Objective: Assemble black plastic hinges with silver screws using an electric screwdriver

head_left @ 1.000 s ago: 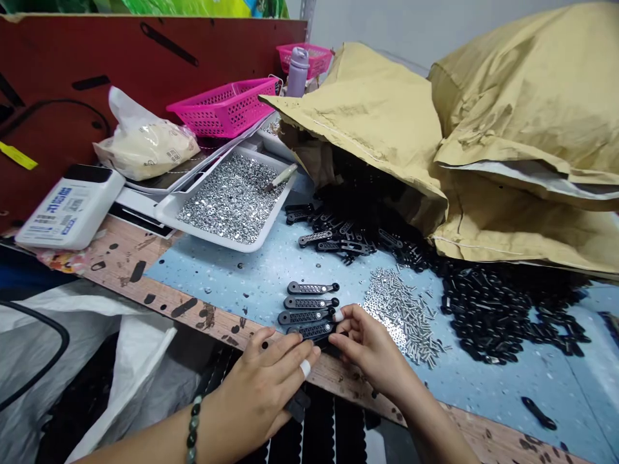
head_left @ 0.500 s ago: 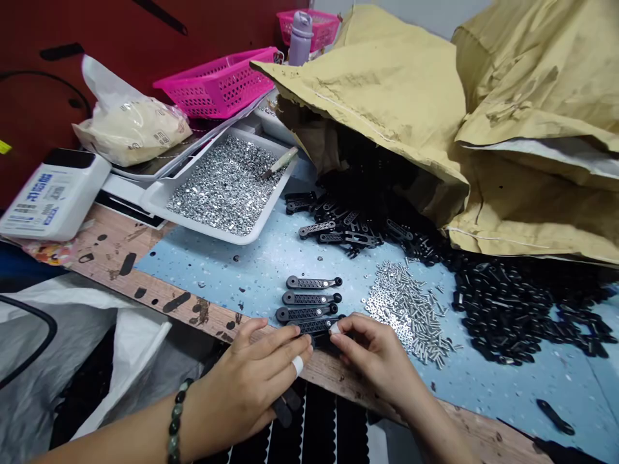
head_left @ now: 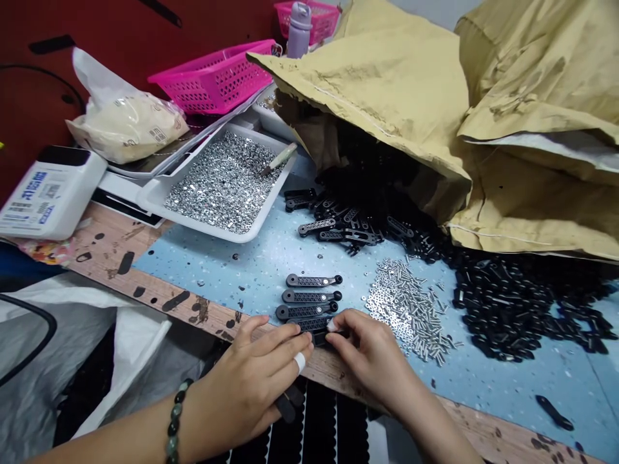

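Observation:
Several black plastic arms (head_left: pixel 313 281) with lattice sides lie in a stacked row on the blue mat, a round silver piece near the right end of the upper ones. My left hand (head_left: pixel 264 374) presses its fingertips on the left part of the lowest arm (head_left: pixel 320 336). More dark flat pieces (head_left: pixel 291 401) poke out below that palm, partly hidden. At the same arm's right end, my right hand (head_left: pixel 370 345) is closed in a pinch; its fingers cover whatever small part is there. White tape wraps a finger on each hand.
Right of the row lie loose silver screws and nuts (head_left: pixel 411 309). Beyond are piles of small black parts (head_left: pixel 503 309) and open paper sacks (head_left: pixel 387 84). A white tray (head_left: pixel 242 237) of nuts holds a brush (head_left: pixel 280 158). The wooden table edge (head_left: pixel 193 306) runs close by my hands.
My right hand's pinching fingers have shifted slightly left and closer in on the end of the lowest arm. My left hand stays almost where it was. The view has moved a little.

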`<state>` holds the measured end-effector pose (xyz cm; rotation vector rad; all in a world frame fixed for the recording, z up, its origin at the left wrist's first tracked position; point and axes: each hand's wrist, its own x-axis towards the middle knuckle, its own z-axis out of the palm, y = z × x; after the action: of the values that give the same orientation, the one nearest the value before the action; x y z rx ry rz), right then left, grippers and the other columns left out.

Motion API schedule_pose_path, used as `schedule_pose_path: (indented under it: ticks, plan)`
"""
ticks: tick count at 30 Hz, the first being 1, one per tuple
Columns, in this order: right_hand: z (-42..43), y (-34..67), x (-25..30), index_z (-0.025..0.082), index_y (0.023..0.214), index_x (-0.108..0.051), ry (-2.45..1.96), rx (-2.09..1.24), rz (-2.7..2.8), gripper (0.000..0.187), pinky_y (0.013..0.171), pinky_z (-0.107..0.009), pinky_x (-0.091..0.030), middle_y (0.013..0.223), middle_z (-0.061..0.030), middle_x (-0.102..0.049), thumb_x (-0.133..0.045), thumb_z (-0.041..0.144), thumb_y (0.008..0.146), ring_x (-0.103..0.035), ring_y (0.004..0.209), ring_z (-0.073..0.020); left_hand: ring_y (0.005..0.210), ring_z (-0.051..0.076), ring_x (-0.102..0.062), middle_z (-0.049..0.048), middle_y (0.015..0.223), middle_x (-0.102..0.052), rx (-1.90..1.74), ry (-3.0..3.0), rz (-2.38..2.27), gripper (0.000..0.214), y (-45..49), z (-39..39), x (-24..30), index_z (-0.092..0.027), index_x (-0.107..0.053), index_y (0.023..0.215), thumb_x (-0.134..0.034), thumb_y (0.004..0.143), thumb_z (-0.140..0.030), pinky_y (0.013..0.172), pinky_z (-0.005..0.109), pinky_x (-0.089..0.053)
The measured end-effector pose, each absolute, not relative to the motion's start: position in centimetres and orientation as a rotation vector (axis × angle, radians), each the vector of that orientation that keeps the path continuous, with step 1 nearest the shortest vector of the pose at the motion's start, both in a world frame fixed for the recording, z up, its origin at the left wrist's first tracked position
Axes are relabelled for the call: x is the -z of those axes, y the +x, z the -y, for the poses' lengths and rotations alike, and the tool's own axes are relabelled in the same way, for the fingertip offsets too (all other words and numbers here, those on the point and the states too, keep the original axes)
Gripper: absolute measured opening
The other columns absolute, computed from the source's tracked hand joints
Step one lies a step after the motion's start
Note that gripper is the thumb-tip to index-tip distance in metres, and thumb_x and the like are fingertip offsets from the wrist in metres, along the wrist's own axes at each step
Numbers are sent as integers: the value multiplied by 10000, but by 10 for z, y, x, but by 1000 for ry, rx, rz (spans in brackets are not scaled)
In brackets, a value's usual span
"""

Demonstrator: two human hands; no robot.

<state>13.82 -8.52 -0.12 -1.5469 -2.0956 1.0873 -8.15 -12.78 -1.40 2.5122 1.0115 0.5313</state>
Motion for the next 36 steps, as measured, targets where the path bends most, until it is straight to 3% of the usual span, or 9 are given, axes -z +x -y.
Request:
schedule_pose_path:
  ticks: [4, 7, 11, 14, 18, 22, 27, 36]
  plan:
    - [88, 141, 2, 205, 917, -434, -1750, -800, 2189, 239, 456, -273, -364, 708, -13, -560, -617, 316, 811, -510, 541, -167, 1189, 264, -447, 42, 1246, -587, -550, 2442, -1049, 448, -77, 121, 2, -202, -528, 1253, -491, 814, -118, 1015, 464, -206]
    - [92, 139, -7, 197, 999, -448, -1615, -559, 2189, 325, 511, -301, -415, 885, -77, -546, -638, 386, 815, -548, 690, -210, 1169, 269, -439, 52, 1253, -559, -524, 2278, -1090, 478, -76, 114, -12, -211, -550, 1224, -446, 778, -73, 946, 443, -344]
    - [102, 119, -27, 234, 1118, -445, -1092, -865, 2237, 236, 701, -296, -471, 980, -55, -559, -519, 175, 901, -553, 844, -178, 1220, 248, -411, 47, 1305, -509, -471, 2149, -1044, 541, -79, 111, -18, -227, -515, 1258, -374, 775, -29, 973, 433, -412]
    - [108, 106, -35, 228, 1072, -468, -932, -1052, 2250, 223, 714, -279, -466, 903, -25, -590, -455, 81, 905, -558, 804, -152, 1310, 230, -339, 42, 1414, -411, -556, 2166, -1030, 615, -83, 119, -15, -240, -354, 1390, -316, 819, -16, 1040, 446, -388]
    - [109, 108, -30, 219, 970, -534, -1046, -1246, 1996, 105, 642, -265, -458, 824, -11, -568, -498, 149, 900, -548, 728, -139, 1374, 225, -233, -3, 1521, -222, -554, 2149, -1116, 562, -92, 127, -13, -290, -276, 1430, -288, 914, -67, 1077, 437, -352]
    - [101, 117, -15, 218, 874, -618, -1261, -1307, 1669, 94, 537, -244, -450, 793, -9, -555, -532, 248, 896, -559, 643, -124, 1339, 230, -268, 24, 1467, -329, -602, 2140, -1323, 473, -102, 126, -12, -245, -374, 1387, -275, 944, -115, 1049, 427, -336]
    - [92, 115, 2, 198, 806, -647, -1476, -1328, 1571, 116, 500, -243, -442, 745, -11, -552, -575, 283, 839, -554, 601, -129, 1203, 265, -421, 16, 1307, -543, -590, 2424, -1253, 378, -102, 127, 2, -229, -534, 1258, -445, 897, -161, 1014, 463, -201]
    - [80, 114, 3, 186, 754, -636, -1570, -1251, 1779, 140, 563, -260, -427, 735, -24, -594, -532, 252, 821, -572, 664, -156, 1242, 253, -415, 17, 1333, -531, -509, 2469, -1163, 449, -102, 126, 13, -216, -493, 1304, -552, 859, -216, 1046, 439, -122]
